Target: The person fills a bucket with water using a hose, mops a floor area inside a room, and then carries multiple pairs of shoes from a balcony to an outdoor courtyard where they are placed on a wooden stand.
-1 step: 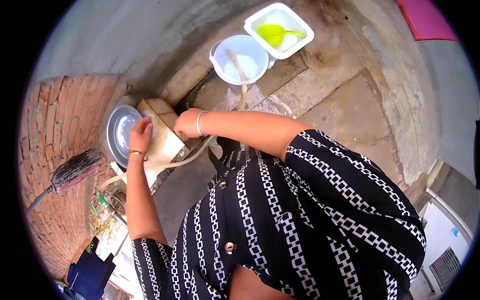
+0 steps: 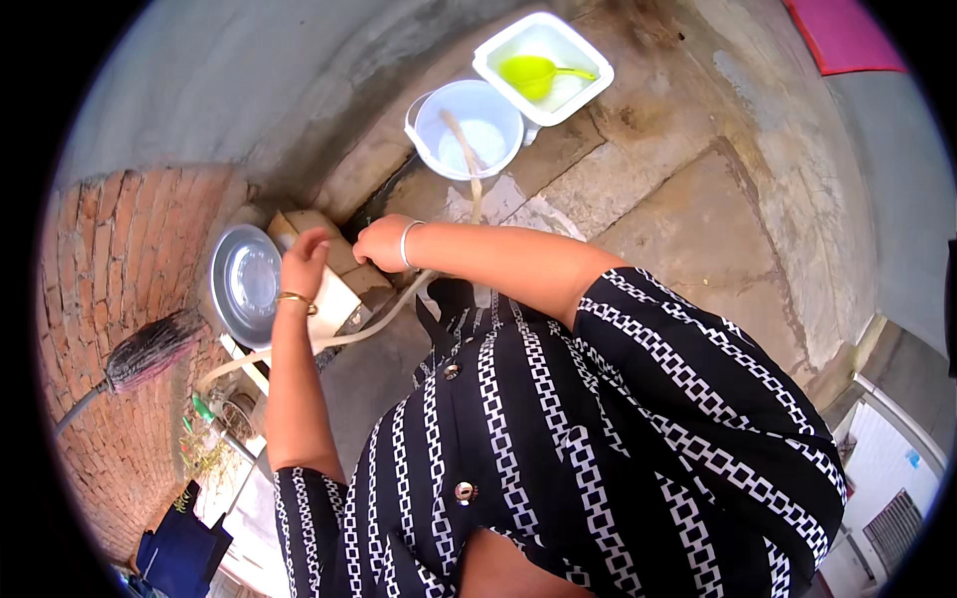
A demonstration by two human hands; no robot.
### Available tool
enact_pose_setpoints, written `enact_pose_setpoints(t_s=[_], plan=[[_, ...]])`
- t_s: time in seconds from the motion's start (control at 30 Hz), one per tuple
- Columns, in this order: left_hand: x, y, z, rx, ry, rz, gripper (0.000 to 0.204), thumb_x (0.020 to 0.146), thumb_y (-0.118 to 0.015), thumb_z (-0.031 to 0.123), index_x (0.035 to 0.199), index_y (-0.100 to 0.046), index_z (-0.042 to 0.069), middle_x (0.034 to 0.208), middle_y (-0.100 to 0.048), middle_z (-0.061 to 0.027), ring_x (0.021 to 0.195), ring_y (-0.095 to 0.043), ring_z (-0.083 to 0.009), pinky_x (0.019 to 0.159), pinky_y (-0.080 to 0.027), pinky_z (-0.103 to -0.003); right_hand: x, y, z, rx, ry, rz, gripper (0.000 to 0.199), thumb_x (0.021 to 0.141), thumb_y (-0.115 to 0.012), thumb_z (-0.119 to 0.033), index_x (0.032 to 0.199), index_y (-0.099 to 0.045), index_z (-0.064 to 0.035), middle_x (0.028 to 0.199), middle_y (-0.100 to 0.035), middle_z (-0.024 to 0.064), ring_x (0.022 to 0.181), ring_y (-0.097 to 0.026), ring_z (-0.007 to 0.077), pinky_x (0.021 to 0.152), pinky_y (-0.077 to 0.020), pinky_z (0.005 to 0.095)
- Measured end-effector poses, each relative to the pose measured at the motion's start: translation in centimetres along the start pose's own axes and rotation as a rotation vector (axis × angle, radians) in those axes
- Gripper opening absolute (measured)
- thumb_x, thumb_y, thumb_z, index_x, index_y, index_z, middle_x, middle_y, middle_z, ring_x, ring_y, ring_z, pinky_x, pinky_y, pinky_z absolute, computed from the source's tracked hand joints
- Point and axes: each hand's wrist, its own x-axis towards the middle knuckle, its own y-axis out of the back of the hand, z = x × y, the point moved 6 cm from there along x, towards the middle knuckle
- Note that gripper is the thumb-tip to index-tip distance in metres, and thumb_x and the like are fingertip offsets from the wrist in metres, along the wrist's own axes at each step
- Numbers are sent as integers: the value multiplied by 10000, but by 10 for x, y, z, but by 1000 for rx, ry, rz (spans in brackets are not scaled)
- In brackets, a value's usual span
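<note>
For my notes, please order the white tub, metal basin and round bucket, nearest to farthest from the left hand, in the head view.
1. Metal basin, just left of the left hand.
2. Round bucket, up and right.
3. White tub, farther up and right.

The black shirt [image 2: 558, 419] is striped with rows of little white boxes, linked like a chain. The basin [image 2: 229, 289] is coloured shiny silver. The hose [image 2: 349, 337] is tinted light tan, and the bucket [image 2: 505, 118] is tinted pale blue. A bright yellow-green scoop [image 2: 528, 76] is set off by a white tub [image 2: 513, 42]. Orange-red is seen in the bricks [image 2: 125, 259], grey in the wall [image 2: 299, 90], and gold in one bangle [image 2: 296, 297].
</note>
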Motion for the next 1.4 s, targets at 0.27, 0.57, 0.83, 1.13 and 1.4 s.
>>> enact_pose_setpoints(t_s=[0.27, 0.57, 0.83, 1.13, 1.4], plan=[[67, -331, 272, -242, -243, -311, 201, 826, -488, 60, 974, -617, 20, 864, -651, -49, 804, -594, -123, 737, -461, -257, -322, 137, 199, -86, -433, 342, 233, 763, -500, -119, 960, -625, -119, 963, -623, 138, 893, -594, 312, 770, -475, 394], [158, -479, 507, -433, -214, -769, 233, 840, -515, 102, 1044, -571, 5, 967, -606, -44, 878, -561, -118, 812, -435, -260, -520, 271, 339, 128, -391, 832, 275, 750, -503, -106, 1002, -605, -143, 922, -616, 132, 867, -582, 320, 779, -469, 381], [271, -630, 666, -492, 113, -1150, 306, 805, -609, 248, 1075, -576, 109, 1055, -608, -85, 967, -584, -157, 783, -447, -288, -693, 373, 488, 212, -967, 892, 282, 748, -578, -143, 1029, -595, -126, 1015, -594, 114, 898, -576, 278, 790, -461, 360], [527, -562, 822, -628, -415, -273, 251, 795, -605, 73, 1038, -580, 19, 932, -617, -36, 844, -571, -112, 760, -455, -238, -648, 586, 606, 150, -475, 1005, 250, 779, -539, -105, 1023, -585, -76, 980, -611, 122, 904, -596, 257, 798, -467, 329], [736, -397, 882, -571, -443, 454, 406, 774, -636, 182, 1116, -516, -2, 990, -611, -130, 929, -577, -202, 817, -455, -318, -511, 801, 644, 222, -100, 1041, 273, 858, -486, -114, 1111, -541, -28, 1058, -613, 104, 985, -582, 169, 845, -449, 275]])
